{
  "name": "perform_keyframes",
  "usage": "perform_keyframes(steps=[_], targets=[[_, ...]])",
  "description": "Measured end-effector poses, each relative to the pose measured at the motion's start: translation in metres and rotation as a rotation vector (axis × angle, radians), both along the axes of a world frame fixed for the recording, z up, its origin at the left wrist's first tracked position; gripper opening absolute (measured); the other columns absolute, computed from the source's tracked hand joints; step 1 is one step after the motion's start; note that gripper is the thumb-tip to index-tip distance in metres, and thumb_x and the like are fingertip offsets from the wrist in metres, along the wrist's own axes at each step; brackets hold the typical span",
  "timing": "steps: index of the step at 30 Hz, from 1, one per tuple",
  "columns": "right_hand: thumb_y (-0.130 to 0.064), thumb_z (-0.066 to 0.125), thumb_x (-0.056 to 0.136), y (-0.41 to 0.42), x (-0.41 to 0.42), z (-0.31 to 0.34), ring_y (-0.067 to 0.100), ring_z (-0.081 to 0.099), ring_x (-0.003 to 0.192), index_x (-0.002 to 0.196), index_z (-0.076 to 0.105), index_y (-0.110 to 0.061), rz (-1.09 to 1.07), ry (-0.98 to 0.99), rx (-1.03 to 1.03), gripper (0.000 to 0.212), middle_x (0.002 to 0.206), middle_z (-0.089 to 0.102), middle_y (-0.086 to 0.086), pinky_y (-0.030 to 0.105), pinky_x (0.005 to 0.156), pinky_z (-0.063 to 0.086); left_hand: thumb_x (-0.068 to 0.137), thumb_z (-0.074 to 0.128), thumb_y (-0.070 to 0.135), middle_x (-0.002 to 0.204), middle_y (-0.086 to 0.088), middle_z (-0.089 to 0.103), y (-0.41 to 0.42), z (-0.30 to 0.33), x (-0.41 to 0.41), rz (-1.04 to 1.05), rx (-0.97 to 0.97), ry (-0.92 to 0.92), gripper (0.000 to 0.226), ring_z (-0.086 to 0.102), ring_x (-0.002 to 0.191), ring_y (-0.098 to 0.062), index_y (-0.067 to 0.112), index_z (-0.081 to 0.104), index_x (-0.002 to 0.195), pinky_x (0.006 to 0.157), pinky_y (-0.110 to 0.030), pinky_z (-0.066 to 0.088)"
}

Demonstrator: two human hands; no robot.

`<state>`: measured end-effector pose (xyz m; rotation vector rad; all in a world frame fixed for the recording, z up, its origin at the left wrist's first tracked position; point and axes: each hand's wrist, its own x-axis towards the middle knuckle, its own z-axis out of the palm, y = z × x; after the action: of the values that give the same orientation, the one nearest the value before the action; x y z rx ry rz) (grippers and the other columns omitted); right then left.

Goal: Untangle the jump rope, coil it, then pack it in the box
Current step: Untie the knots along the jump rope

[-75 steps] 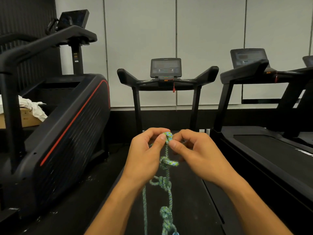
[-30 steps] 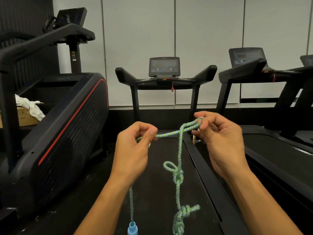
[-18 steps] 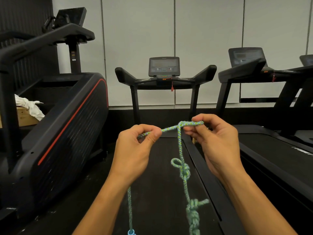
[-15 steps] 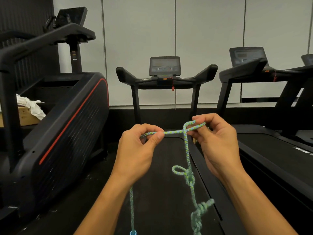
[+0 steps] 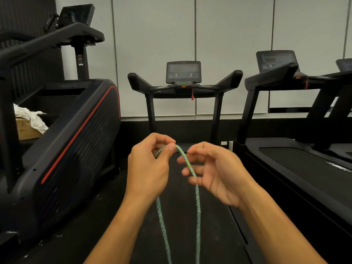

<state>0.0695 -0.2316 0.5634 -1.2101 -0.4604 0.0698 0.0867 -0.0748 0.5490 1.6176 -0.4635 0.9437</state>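
The green-and-blue braided jump rope [image 5: 198,210] bends over at chest height, and its two strands hang straight down out of the bottom of the view. No knot or handle shows. My left hand [image 5: 148,168] pinches the top of the bend between thumb and forefinger. My right hand [image 5: 215,174] is just to the right with its fingers loosely spread, and the right strand runs across their tips without being gripped. A cardboard box [image 5: 24,128] sits far left on the stair machine, partly hidden behind its frame.
A black stair machine [image 5: 76,141] with a red stripe fills the left. I stand over a treadmill belt [image 5: 181,235], its console [image 5: 183,72] straight ahead. Another treadmill [image 5: 304,164] is close on the right. A white cloth [image 5: 32,116] lies over the box.
My right hand has let go of the crossing it pinched and dropped lower, closer to my left hand. The rope now hangs as two plain strands, and the knots have gone out of view.
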Motion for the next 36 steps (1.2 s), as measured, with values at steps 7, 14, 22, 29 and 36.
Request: perform_keyframes(steps=[7, 14, 22, 29, 36], targets=[[-0.011, 0.062, 0.095, 0.003, 0.002, -0.004, 0.007, 0.041, 0.047, 0.105, 0.073, -0.003, -0.218, -0.212, -0.246, 0.017, 0.063, 0.063, 0.004, 0.017, 0.044, 0.030, 0.089, 0.073, 0.012, 0.080, 0.008, 0.073, 0.000, 0.002, -0.007, 0.026, 0.052, 0.003, 0.018, 0.071, 0.084, -0.010, 0.030, 0.072, 0.086, 0.083, -0.038, 0.059], [-0.017, 0.065, 0.094, -0.003, 0.000, -0.002, 0.010, 0.034, 0.045, 0.094, 0.077, -0.008, -0.276, -0.251, -0.300, 0.016, 0.061, 0.058, 0.003, 0.020, 0.042, 0.026, 0.089, 0.073, 0.012, 0.078, 0.014, 0.071, 0.002, 0.003, -0.005, 0.040, 0.061, -0.020, 0.020, 0.065, 0.076, -0.004, 0.031, 0.073, 0.085, 0.073, -0.029, 0.052], [-0.016, 0.068, 0.091, -0.019, 0.004, 0.001, 0.009, 0.046, 0.047, 0.090, 0.078, -0.008, -0.292, -0.280, -0.365, 0.012, 0.061, 0.063, 0.002, 0.022, 0.044, 0.038, 0.093, 0.067, 0.011, 0.076, 0.006, 0.065, 0.026, 0.008, 0.003, 0.138, -0.142, -0.030, 0.023, 0.055, 0.068, -0.010, 0.030, 0.069, 0.081, 0.069, -0.033, 0.049], [-0.010, 0.069, 0.089, -0.017, 0.005, 0.001, 0.010, 0.051, 0.050, 0.086, 0.078, -0.009, -0.339, -0.297, -0.279, 0.010, 0.063, 0.066, 0.004, 0.022, 0.046, 0.041, 0.100, 0.055, 0.008, 0.090, -0.008, 0.071, 0.021, 0.009, -0.003, -0.032, -0.081, 0.136, 0.018, 0.066, 0.069, -0.012, 0.022, 0.066, 0.095, 0.066, -0.031, 0.053], [-0.016, 0.070, 0.089, 0.000, 0.000, -0.006, 0.009, 0.057, 0.057, 0.089, 0.078, -0.014, -0.391, -0.388, -0.345, 0.008, 0.065, 0.068, 0.002, 0.019, 0.051, 0.046, 0.091, 0.059, 0.045, 0.081, 0.000, 0.072, 0.002, -0.002, -0.007, -0.289, 0.247, 0.196, 0.020, 0.062, 0.067, -0.009, 0.029, 0.067, 0.100, 0.063, -0.030, 0.047]])
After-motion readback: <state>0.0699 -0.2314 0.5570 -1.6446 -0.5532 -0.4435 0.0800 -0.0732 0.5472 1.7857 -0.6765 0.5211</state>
